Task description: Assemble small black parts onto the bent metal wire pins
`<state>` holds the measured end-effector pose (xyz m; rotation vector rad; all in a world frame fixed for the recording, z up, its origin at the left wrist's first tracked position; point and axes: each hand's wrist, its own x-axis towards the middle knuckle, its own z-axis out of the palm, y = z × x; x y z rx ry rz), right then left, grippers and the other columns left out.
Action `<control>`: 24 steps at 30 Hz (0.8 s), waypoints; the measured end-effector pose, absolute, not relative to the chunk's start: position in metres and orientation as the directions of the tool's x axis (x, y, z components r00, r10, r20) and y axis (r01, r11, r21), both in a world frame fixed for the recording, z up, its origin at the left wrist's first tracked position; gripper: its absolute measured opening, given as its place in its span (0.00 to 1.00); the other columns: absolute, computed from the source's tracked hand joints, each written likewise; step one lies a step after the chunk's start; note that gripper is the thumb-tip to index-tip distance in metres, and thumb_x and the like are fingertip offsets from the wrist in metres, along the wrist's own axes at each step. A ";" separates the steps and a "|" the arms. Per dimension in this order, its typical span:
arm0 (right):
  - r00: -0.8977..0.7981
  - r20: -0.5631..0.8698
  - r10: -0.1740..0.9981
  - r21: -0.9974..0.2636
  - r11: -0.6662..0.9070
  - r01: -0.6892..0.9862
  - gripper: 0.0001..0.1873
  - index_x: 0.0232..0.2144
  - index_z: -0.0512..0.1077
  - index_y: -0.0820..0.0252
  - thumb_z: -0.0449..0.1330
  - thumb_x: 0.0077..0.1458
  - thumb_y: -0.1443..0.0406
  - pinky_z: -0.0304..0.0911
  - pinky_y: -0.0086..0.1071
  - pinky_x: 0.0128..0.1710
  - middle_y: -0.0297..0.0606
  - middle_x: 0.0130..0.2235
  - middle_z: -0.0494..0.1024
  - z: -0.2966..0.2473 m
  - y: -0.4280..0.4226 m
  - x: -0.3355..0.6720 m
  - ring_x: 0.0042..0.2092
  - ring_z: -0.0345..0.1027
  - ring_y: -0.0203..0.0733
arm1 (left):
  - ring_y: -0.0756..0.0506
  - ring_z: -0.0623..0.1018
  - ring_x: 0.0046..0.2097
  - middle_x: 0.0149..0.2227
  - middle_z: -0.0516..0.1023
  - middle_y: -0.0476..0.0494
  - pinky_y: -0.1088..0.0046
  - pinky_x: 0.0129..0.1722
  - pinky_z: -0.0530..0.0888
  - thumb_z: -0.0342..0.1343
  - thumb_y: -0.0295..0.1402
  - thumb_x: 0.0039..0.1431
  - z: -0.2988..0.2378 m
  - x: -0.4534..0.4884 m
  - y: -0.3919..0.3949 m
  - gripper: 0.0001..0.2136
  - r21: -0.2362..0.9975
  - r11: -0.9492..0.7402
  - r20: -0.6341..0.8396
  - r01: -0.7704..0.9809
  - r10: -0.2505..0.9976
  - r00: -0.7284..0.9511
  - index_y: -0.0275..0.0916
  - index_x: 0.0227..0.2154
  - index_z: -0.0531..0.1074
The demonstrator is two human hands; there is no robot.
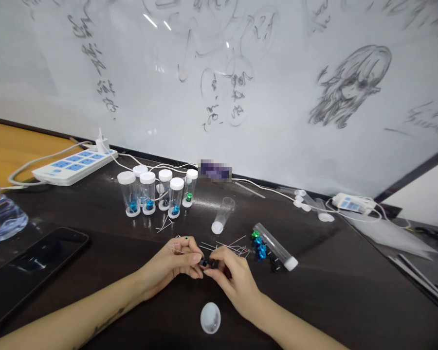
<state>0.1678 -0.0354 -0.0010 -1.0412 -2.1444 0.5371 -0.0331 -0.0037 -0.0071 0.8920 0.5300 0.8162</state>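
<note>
Both hands meet at the front middle of the table. My left hand (175, 265) pinches a small black part (204, 262) between thumb and fingers, with a thin pale rod along the fingers. My right hand (237, 274) is closed on the other end of the black piece; its exact kind is hard to make out. Just behind the hands lie several thin silvery rods (237, 248), some bent. A round white cap (210, 318) rests in front. To the right are small blue metal parts (262, 251), a green one (255, 235) and black ones (275, 264).
Capped clear tubes (175, 194) with small coloured parts stand at the back left. One uncapped clear tube (224, 214) leans behind the hands; another tube (277, 245) lies right. A phone (36, 272), bottle (2, 214) and power strip (76, 165) occupy the left. A whiteboard (149, 112) rises behind.
</note>
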 end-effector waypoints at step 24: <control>-0.472 0.308 0.826 -0.619 0.551 0.560 0.11 0.29 0.64 0.58 0.51 0.65 0.63 0.55 0.30 0.29 0.31 0.26 0.65 0.001 -0.034 0.168 0.27 0.60 0.35 | 0.50 0.80 0.27 0.23 0.79 0.46 0.80 0.28 0.76 0.63 0.28 0.53 -0.006 -0.033 -0.004 0.06 0.832 0.378 -0.065 -0.406 0.793 0.606 0.33 0.28 0.71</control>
